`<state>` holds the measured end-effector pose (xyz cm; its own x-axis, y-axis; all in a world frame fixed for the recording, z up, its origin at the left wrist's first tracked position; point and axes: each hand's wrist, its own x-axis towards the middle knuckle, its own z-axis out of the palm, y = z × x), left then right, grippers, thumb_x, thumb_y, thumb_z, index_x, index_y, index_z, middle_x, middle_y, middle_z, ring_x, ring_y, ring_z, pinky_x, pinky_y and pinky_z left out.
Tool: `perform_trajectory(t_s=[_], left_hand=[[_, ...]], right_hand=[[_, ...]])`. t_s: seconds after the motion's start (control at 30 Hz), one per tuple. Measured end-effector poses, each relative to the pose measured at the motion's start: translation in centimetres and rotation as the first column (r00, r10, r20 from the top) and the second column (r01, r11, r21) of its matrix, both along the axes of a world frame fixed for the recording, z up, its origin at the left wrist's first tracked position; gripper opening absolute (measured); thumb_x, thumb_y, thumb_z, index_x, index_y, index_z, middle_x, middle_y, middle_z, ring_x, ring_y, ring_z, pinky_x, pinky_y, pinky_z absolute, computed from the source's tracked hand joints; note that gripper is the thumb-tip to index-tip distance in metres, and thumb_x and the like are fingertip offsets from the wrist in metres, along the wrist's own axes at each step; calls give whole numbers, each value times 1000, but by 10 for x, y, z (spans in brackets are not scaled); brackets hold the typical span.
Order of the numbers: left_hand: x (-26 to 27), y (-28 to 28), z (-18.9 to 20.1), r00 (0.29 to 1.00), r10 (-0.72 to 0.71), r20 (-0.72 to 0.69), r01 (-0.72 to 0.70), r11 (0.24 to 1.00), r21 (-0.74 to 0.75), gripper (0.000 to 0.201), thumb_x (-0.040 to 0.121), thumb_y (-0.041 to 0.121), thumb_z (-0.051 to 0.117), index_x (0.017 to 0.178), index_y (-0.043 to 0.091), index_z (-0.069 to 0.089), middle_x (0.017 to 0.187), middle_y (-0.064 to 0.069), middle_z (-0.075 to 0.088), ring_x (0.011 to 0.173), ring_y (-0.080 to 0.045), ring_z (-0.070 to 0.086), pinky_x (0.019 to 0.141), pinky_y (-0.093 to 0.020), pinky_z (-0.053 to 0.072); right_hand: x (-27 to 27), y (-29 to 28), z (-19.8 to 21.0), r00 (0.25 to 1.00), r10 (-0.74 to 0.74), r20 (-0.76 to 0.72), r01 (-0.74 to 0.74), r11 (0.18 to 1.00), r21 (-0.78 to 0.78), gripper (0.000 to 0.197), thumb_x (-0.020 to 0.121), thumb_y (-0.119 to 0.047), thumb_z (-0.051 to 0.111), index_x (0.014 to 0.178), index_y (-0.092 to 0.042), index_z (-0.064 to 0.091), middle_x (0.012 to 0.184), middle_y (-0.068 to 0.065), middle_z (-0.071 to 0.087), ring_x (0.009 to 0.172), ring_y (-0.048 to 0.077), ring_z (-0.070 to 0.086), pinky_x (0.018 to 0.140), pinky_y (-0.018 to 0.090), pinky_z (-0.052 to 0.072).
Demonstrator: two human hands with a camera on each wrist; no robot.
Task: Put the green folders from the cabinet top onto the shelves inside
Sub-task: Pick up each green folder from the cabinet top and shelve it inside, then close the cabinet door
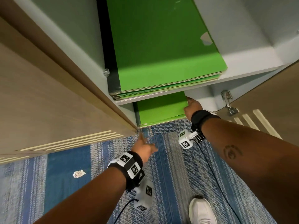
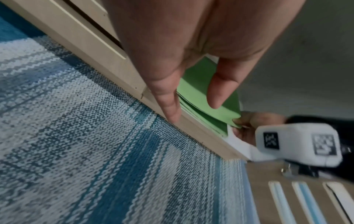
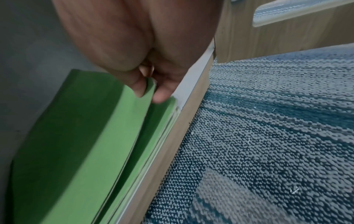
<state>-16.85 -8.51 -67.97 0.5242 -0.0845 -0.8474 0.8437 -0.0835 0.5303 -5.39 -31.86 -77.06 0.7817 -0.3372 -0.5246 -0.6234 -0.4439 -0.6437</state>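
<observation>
We look down into the open cabinet, whose grey walls run out of the top of the frame, so its top is not in sight. On the upper shelf, centre of the frame, lies a thick stack of green folders, its far end lost in shadow. Below it, a second stack sits on the bottom shelf, mostly hidden by the shelf above; only its front strip shows. Open doors flank the opening at left and right, and blue striped carpet fills the lower frame. Our right hand pinches the right front corner of the top folder in that lower stack, thumb above, fingers beneath. Our left hand hovers with loose, spread fingers near the cabinet's lower left edge, holding nothing. Both wrist views are blurred.
</observation>
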Motion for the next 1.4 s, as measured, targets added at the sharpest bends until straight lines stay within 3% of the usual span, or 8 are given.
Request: perform_trajectory(t_s=[0.27, 0.37, 0.7, 0.77, 0.83, 1.0, 1.23, 1.4], left_hand=[[-24, 22, -15, 994, -104, 15, 104, 994, 39, 106, 80, -10, 62, 152, 23, -9, 158, -8, 23, 128, -23, 49, 98, -31, 45], [-21, 23, -14, 994, -109, 29, 108, 993, 39, 106, 80, -7, 64, 152, 24, -7, 158, -7, 22, 121, -21, 53, 72, -16, 54], [-10, 7, 62, 960, -213, 182, 182, 968, 170, 75, 89, 18, 64, 151, 24, 23, 153, -4, 34, 91, -8, 57, 54, -6, 42], [-11, -1, 94, 949, -232, 213, 197, 965, 174, 69, 91, 20, 62, 150, 22, 27, 153, -6, 34, 107, -11, 56, 74, -2, 42], [-14, -10, 126, 943, -238, 232, 207, 967, 149, 69, 91, 19, 62, 150, 21, 26, 155, -6, 31, 134, -19, 41, 105, -23, 33], [-22, -25, 198, 906, -268, 327, 219, 959, 180, 69, 89, 24, 63, 148, 26, 29, 154, -5, 33, 139, -16, 34, 114, -36, 27], [-24, -28, 349, 708, -444, 549, 282, 891, 356, 67, 78, 42, 59, 141, 32, 38, 146, 8, 42, 133, -9, 41, 113, -36, 34], [-16, -8, 483, 266, -644, 717, 126, 761, 637, 21, 93, 24, 52, 111, 24, 62, 102, 10, 59, 92, -7, 57, 86, -35, 52]], right_hand=[[6, 5, -14, 982, 117, -150, -159, 936, -313, 45, 86, -4, 49, 131, -8, 52, 125, 20, 49, 109, 40, 57, 98, 43, 48], [8, 7, -10, 965, 119, -234, -201, 907, -369, 39, 86, -11, 53, 125, -6, 51, 128, 19, 45, 120, 40, 48, 102, 45, 45], [-32, 26, 75, 929, 363, -72, -370, 906, -204, 60, 86, -16, 56, 142, -6, 37, 144, 14, 29, 113, 32, 57, 101, 28, 43], [-45, 31, 110, 930, 367, -23, -365, 915, -172, 58, 86, -14, 57, 141, -7, 39, 143, 12, 32, 113, 30, 58, 102, 28, 43], [-62, 36, 150, 937, 348, 28, -341, 929, -145, 57, 86, -12, 57, 140, -8, 41, 141, 11, 35, 113, 27, 58, 102, 30, 45], [-104, 38, 251, 939, 316, 136, -300, 946, -127, 52, 87, -12, 57, 137, -14, 46, 134, 6, 43, 115, 22, 55, 102, 30, 44], [-144, 33, 401, 923, 298, 243, -274, 953, -129, 50, 86, -13, 58, 135, -16, 48, 132, 1, 44, 118, 17, 53, 104, 31, 43], [-156, 16, 511, 909, 252, 331, -208, 964, -162, 45, 89, -17, 58, 133, -17, 47, 132, -3, 41, 108, 18, 56, 102, 30, 45]])
